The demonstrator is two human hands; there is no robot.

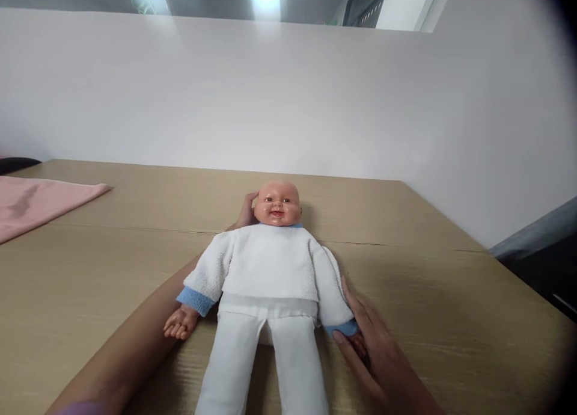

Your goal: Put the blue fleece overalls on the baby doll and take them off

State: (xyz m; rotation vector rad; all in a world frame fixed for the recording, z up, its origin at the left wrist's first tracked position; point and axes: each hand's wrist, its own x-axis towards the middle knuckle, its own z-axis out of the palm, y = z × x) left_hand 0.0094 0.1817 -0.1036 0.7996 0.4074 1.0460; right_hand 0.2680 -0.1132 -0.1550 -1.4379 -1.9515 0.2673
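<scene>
Over on the left, a pink cloth [40,201] lies on the table [135,205], well apart from the doll [270,264]. The left hand [249,208] is at the side of the doll's head [277,204], partly hidden behind it, so I can't tell whether its fingers grip; if they barely touch, the head could roll or knock the tabletop. The doll lies face up between both arms, and uneven handling might twist its body. The right hand [368,334] has thumb and fingers loosely around the blue cuff [343,328]; a hard tug there could strain the arm or drag the sleeve.
</scene>
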